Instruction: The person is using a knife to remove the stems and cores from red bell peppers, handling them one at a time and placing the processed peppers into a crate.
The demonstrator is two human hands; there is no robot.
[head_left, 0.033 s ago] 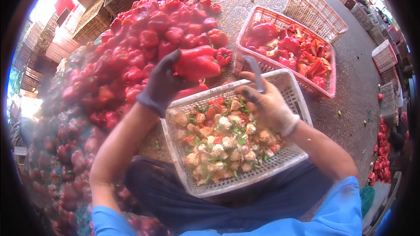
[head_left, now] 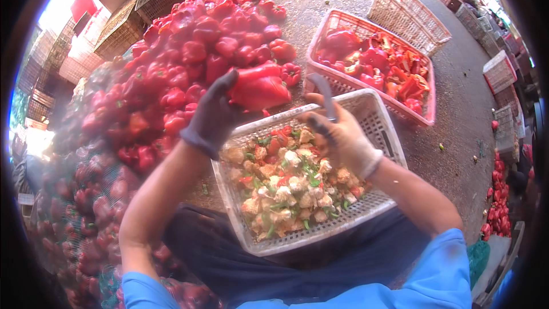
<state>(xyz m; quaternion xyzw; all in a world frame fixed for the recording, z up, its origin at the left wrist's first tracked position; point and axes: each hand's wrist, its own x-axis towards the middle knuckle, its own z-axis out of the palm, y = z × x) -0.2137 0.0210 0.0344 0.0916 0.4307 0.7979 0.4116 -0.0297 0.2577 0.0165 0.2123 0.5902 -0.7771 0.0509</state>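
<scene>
My left hand (head_left: 211, 117), in a dark glove, is wrapped round a red bell pepper (head_left: 260, 87) above the far left corner of a whitish plastic crate (head_left: 326, 239). My right hand (head_left: 346, 140) wears a pale glove with dark finger ends. It grips a small knife (head_left: 325, 94) whose grey blade points up and away; the handle is mostly hidden in the fingers. Blade and pepper are apart. Below both hands, the crate in front of my lap holds many cut-out pepper cores (head_left: 291, 189), pale with green stems and red scraps.
A big heap of red peppers (head_left: 194, 51) covers the left side, partly under netting. Beyond my right hand stands a pink crate (head_left: 430, 115) of opened peppers. Behind it sits another crate (head_left: 412, 14). More crates (head_left: 500, 71) and red peppers (head_left: 498, 206) line the far right.
My right hand and the knife have shifted slightly left, toward the pepper. The pepper, still in my left hand, is turned a little and sits slightly lower.
</scene>
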